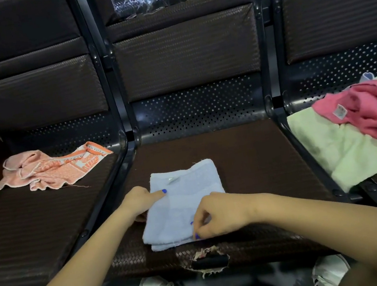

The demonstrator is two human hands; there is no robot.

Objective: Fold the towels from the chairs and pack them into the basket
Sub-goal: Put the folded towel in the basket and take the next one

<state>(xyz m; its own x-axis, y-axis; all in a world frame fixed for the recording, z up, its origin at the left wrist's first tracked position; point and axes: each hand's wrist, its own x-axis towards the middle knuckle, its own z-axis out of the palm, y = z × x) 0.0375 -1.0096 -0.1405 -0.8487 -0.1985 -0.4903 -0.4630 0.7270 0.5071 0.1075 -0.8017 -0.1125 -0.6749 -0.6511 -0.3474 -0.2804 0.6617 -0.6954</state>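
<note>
While the pale blue terry towel (186, 203) lies part-folded on the middle brown woven chair seat (252, 158), the folding step looks underway. Left hand (140, 200) rests on its left edge, index finger straight and pressing, other fingers hidden. Right hand (212, 215) pinches the near edge, fingers curled, wrist bent inward. Next move probably needs another fold, then packing; no basket visible. Orange patterned crumpled towel (49, 168) sits on the left seat; pink towel (360, 105) and pale green towel (334, 150) are piled on the right seat.
</note>
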